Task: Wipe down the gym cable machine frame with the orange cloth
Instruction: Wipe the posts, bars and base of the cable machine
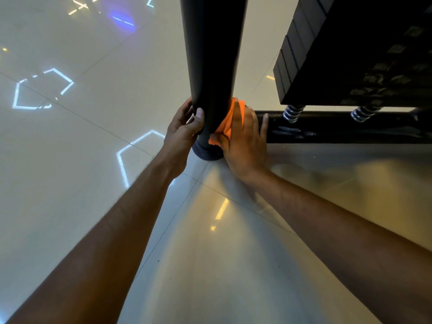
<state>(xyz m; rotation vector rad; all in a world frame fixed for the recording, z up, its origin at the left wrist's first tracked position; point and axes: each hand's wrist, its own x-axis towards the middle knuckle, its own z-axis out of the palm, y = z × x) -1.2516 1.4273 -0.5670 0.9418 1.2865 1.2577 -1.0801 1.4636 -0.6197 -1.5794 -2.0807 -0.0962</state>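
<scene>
— Orange microfibre, by the look of it: the orange cloth (230,120) sits bunched against the right side of the black upright post (214,66), low down near its rubber foot (207,154). How would you say it handles?

— Soft and light, I'd judge. It crumples to the curve of the tube, so it wants a broad palm behind it, not a pinch at one corner. The post itself looks rigid and smooth; nothing fragile there.

— And the hands?

— The right hand (244,139) lies flat over the cloth, fingers straight and close together, pressing it to the post, thumb spread toward the base rail (346,128). The left hand (184,127) is on the opposite side, fingers curled round the back of the tube and thumb across the front, steadying it.

— Both arms reach far?

— Both forearms stretch out and down, wrists nearly level with each other, just above the glossy tiled floor (70,160). The weight stack (350,54) hangs to the right on its springs (293,112), well clear of either hand.
</scene>
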